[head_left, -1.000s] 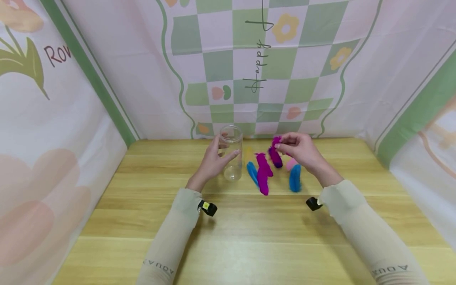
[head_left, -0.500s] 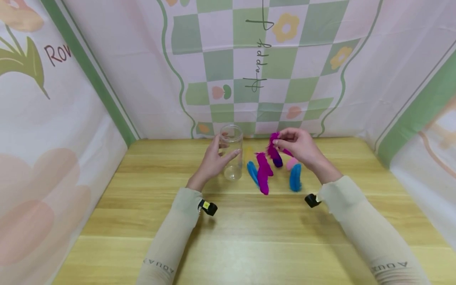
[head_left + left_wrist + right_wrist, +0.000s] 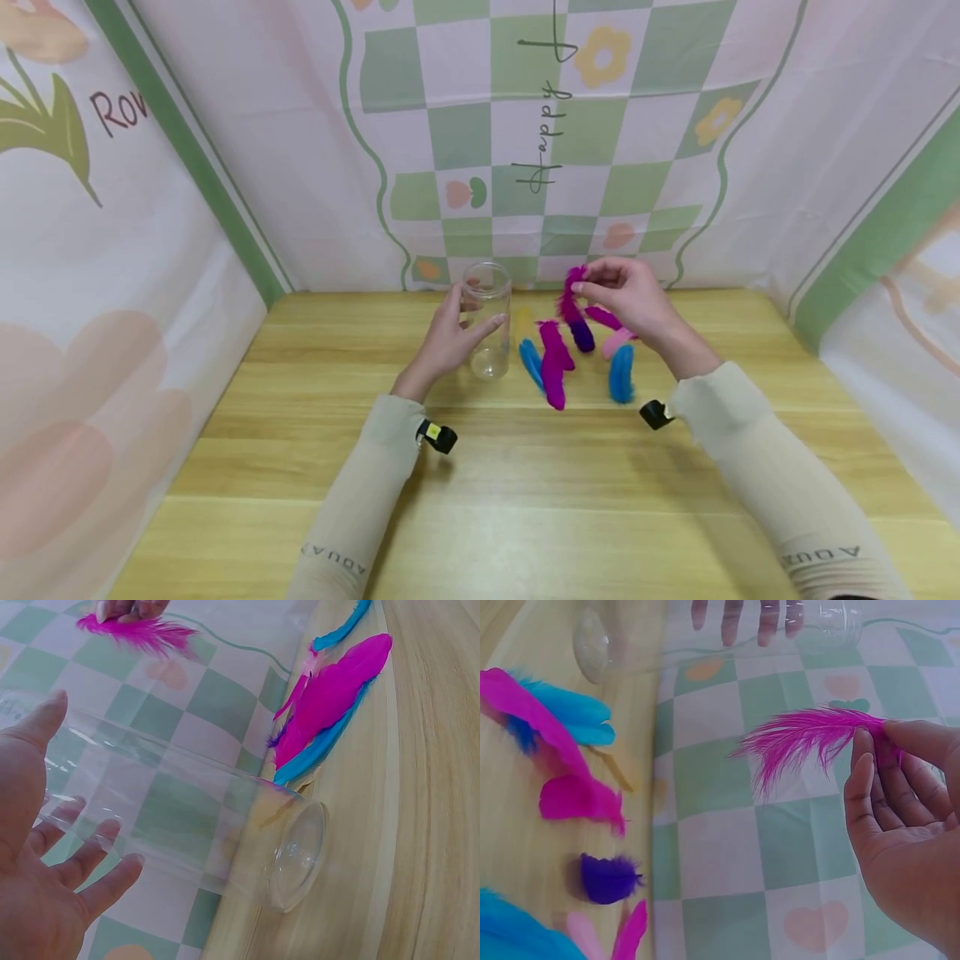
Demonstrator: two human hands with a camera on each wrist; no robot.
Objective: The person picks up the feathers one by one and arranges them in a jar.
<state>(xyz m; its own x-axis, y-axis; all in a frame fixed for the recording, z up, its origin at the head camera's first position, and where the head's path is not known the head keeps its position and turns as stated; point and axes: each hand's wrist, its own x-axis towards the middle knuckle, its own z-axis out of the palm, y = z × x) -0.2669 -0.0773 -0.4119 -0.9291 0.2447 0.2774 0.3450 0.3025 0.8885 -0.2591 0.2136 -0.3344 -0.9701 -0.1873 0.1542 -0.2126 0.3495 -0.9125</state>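
Note:
In the head view my left hand (image 3: 448, 337) holds a clear, empty jar (image 3: 491, 354), which stands upright with its mouth open. Thumb and fingers lie on opposite sides of its wall. My right hand (image 3: 630, 302) pinches a magenta feather (image 3: 806, 735) between thumb and fingertips, to the right of the jar and raised above the table. Below it on the wood lies a small dark purple feather (image 3: 609, 879). Between the hands, a magenta feather (image 3: 555, 362) overlaps a blue feather (image 3: 531, 360).
Under the right wrist rest another blue feather (image 3: 621, 375), a pink feather (image 3: 617, 342) and a magenta feather (image 3: 602, 317). A pale yellow feather (image 3: 523, 321) lies beside the jar. The printed cloth (image 3: 570, 225) rises at the back edge of the wooden table (image 3: 525, 500).
My right hand has risen slightly, lifting the magenta feather off the purple one and uncovering more of the pink and magenta feathers beneath. The left hand and jar have stayed in place.

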